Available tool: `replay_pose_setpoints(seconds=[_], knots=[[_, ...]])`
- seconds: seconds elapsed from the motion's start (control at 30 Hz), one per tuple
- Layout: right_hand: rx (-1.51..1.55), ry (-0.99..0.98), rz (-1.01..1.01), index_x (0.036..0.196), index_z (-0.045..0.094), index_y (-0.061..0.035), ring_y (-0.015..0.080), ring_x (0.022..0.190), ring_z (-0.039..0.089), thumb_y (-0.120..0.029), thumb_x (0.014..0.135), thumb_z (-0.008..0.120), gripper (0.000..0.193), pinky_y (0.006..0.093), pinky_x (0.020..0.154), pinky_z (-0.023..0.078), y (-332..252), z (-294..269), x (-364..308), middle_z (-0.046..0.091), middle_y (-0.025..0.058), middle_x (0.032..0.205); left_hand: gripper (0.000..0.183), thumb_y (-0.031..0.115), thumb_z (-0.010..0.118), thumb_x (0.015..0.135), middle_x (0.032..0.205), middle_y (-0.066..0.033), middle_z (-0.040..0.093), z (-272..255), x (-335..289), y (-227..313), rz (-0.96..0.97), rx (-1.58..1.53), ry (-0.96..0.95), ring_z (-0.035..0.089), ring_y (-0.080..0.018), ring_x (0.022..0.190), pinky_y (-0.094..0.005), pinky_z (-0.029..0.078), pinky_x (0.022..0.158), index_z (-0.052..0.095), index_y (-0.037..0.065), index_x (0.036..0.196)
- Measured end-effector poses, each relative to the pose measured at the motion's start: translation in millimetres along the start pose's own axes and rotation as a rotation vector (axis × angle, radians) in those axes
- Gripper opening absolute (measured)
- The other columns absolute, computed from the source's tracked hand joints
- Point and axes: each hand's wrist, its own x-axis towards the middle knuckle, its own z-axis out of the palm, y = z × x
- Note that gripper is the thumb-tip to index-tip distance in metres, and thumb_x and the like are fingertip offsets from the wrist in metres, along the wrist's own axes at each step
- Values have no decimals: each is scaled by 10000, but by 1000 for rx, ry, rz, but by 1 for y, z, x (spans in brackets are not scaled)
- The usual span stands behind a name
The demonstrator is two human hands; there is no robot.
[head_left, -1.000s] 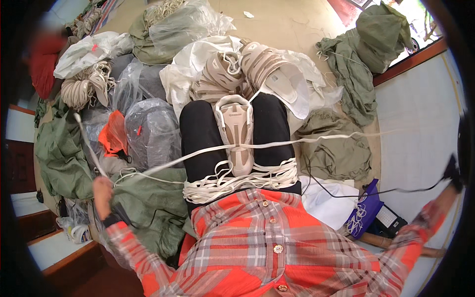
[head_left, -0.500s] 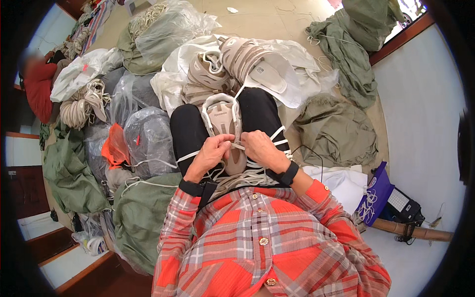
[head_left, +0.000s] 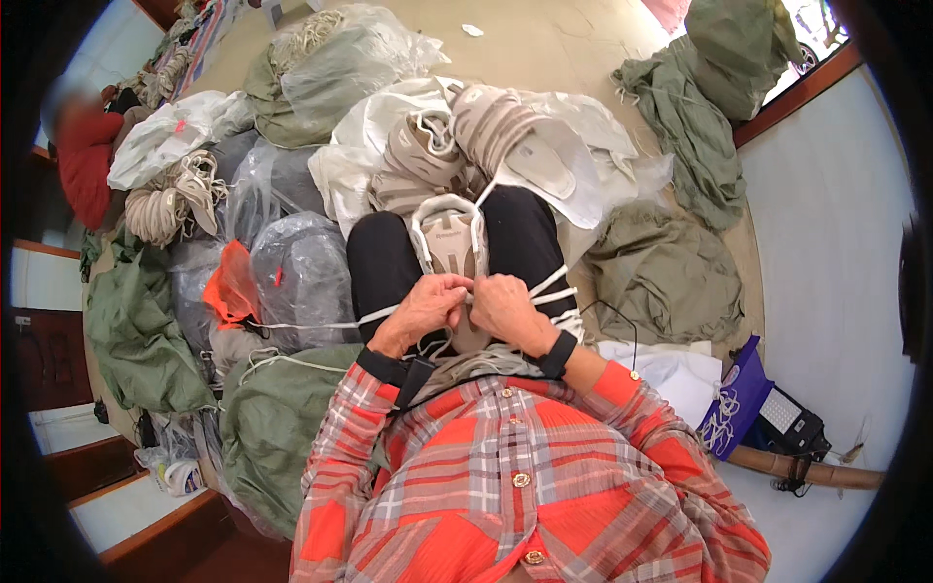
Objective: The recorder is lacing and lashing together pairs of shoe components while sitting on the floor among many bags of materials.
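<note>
A tan floor (head_left: 544, 53) lay under a clutter of sacks, with a pale wall (head_left: 826, 214) along the right side. At the far left sat a person in red (head_left: 83, 160), near a white bag (head_left: 185, 136) whose contents could not be seen. Just below it lay a bundle of beige shoe parts (head_left: 155, 216) with trailing laces. Next came clear plastic bags (head_left: 306, 267) packed with something dark grey, and an orange bag (head_left: 231, 291), its inside hidden. A green sack (head_left: 292, 423) lay beside the lap.

The left hand (head_left: 423, 306) had its fingers drawn narrow, seemingly pinching a white lace (head_left: 377, 316) that ran in from the left. Between the knees stood the beige shoe (head_left: 447, 248), its collar toward the top of the view. The right hand (head_left: 507, 309) met the left over the shoe's front, fingertips also closed, apparently on the lace. Good handling here seemed to call for a flat, untwisted lace, short even pulls, and knees snug against the shoe.

Farther right, a purple box (head_left: 746, 384) held tangled white laces, beside a black device with pale keys (head_left: 777, 410).
</note>
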Motion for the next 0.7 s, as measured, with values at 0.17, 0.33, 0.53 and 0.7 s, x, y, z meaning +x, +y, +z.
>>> replay_pose_setpoints(seconds=[0.17, 0.33, 0.53, 0.7], knots=[[265, -30, 50, 637, 591, 47, 419, 632, 582, -131, 748, 488, 234, 485, 593, 473, 14, 11, 3, 556, 273, 663, 370, 226, 385, 963, 647, -47, 619, -20, -11, -9, 5, -86, -216, 432, -40, 480, -183, 324, 438, 424, 79, 1300], [225, -39, 39, 634, 599, 24, 391, 605, 593, -164, 781, 494, 261, 456, 538, 467, 21, 16, -7, 569, 247, 640, 439, 107, 351, 910, 622, -101, 592, -19, 8, -4, -53, 367, -299, 588, -168, 508, -323, 468, 510, 326, 4, 1337], [402, -148, 102, 731, 620, 32, 375, 604, 613, -148, 789, 484, 233, 441, 563, 495, 17, 11, -15, 587, 229, 629, 227, 117, 455, 771, 584, -111, 564, -10, 28, 38, -18, 955, -344, 556, -207, 477, -371, 422, 499, 556, 0, 939], [206, -166, 69, 757, 608, 43, 411, 674, 601, -114, 736, 518, 182, 480, 631, 487, 12, -6, -11, 586, 265, 673, 170, 115, 459, 749, 556, -91, 564, -18, 51, 39, 195, 1047, -389, 549, -212, 465, -366, 411, 471, 569, 14, 829]])
